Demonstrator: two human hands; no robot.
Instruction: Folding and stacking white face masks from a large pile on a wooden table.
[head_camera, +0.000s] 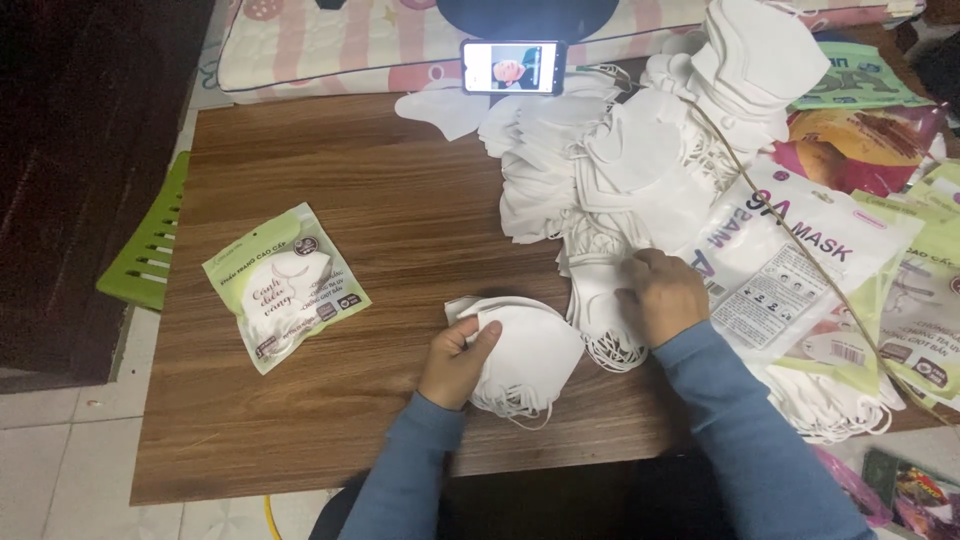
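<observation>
A: Item left of the hands?
B: A sealed green-and-white pouch (285, 285) with a white mask inside, flat on the wooden counter (380, 200), well apart from the left hand (455, 360).
A: Hand states?
B: Left hand pinches a small stack of white masks (530, 355), thumb on top. Right hand (662, 295) is curled, fingertips pressing the large heap of masks (620, 170) just beyond it.
A: Right of the hands?
B: Printed bags (790, 260), overlapping. Beyond the hands, a phone (512, 66) stands against a striped cushion (330, 50). Tiled floor (60, 470) below the counter.
</observation>
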